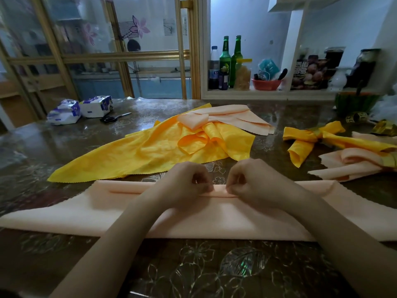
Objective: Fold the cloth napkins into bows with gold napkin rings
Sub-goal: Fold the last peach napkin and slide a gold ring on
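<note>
The peach napkin (pixel 75 211) lies flat on the table (pixel 193 272), folded into a long band. Its long axis runs left to right across the view, and its two ends point out past either forearm. It sits at the near edge, directly under both hands.

The left hand (pixel 184 186) and right hand (pixel 249 183) meet at the band's middle, just beside each other without touching. Each grip is narrow: curled fingers and thumb pinch the folded edge (pixel 126 192) that runs lengthwise along the far part of the band. The cloth lies below the grips and stretches away sideways from them in both directions, about evenly, so neither hand is nearer the centre than the other.

By my reading, the step in hand is setting the centre of the band before the ends are brought in to form loops. That move turns on the hands holding the midpoint while the long axis stays straight (a skewed pinch would give uneven loops).

Farther back lies a loose yellow cloth (pixel 139 155). To the right are a finished yellow bow (pixel 300 147) and a peach bow (pixel 354 162), well apart from the hands.
</note>
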Motion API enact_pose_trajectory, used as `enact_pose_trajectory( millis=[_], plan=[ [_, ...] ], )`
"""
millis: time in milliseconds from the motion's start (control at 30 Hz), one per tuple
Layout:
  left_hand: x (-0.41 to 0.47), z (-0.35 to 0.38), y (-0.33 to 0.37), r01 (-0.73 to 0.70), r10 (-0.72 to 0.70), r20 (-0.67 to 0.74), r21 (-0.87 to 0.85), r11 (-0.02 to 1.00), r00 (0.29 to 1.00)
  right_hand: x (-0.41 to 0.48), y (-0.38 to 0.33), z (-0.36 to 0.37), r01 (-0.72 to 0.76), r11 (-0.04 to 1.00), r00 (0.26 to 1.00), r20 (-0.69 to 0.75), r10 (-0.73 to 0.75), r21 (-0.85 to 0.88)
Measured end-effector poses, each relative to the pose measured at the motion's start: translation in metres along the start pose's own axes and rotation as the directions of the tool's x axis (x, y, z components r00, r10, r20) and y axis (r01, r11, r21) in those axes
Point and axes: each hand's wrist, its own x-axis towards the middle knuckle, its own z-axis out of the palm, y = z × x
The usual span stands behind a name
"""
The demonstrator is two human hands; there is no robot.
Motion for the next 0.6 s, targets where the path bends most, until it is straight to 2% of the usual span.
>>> enact_pose_trajectory(
  millis=[233, 333, 467, 600],
  plan=[
    [-0.003, 0.0, 0.001, 0.064, -0.063, 0.09, -0.003, 0.998, 0.994, -0.001, 0.002, 0.0, -0.031, 0.999, 0.998, 0.059, 0.03, 0.02],
    [-0.004, 0.002, 0.002, 0.025, -0.025, 0.035, -0.002, 1.0, 0.999, -0.006, -0.001, 0.003, 0.012, 0.999, 1.0, 0.012, -0.013, 0.035],
    [0.001, 0.005, 0.007, -0.071, 0.073, -0.057, 0.041, 0.997, 0.996, -0.006, -0.002, 0.006, 0.092, 0.992, 0.991, -0.084, -0.1, -0.091],
    [0.0, 0.004, 0.005, -0.064, 0.064, 0.003, -0.032, 0.997, 0.998, -0.007, 0.002, -0.007, 0.053, 0.999, 0.995, 0.082, -0.052, -0.009]
  ],
)
